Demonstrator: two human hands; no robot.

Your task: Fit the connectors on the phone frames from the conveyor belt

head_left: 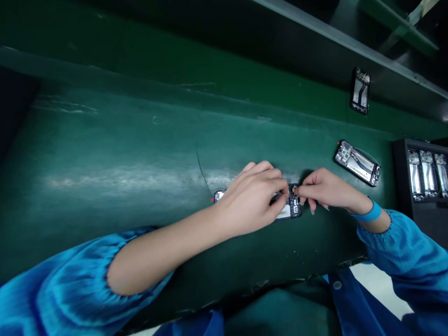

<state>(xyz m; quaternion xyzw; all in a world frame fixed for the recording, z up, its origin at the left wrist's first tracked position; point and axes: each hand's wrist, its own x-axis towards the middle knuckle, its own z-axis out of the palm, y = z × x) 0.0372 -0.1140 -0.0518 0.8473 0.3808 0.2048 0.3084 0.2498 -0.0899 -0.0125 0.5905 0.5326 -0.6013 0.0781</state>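
Opened phone [286, 213], in work position: it lay flat on the green table [105, 144], lengthwise btwn the two hands, mostly covered by the L hand [254, 198]. Its L end, w/ a small red tab [212, 199], stuck out past the back of that hand; its R end showed btwn the L fingertips and the R hand [317, 189].

L hand: palm down over the phone's middle, fingers bent, thumb and forefinger narrowly spaced nr. the R end — can't tell if they gripped anything. R hand: came in from the R side, thumb and forefinger drawn close at the phone's R end, other fingers curled below; can't tell what, if anything, was btwn the tips. A blue band [371, 212] circled the R wrist.

Surroundings: a second phone [357, 163], also opened, lay tilted beyond the R wrist; a third phone [360, 91] lay farther back, nr. the metal shelf edge [315, 18]. At far R, a dark tray [401, 172] held more opened phones [429, 172], side by side.
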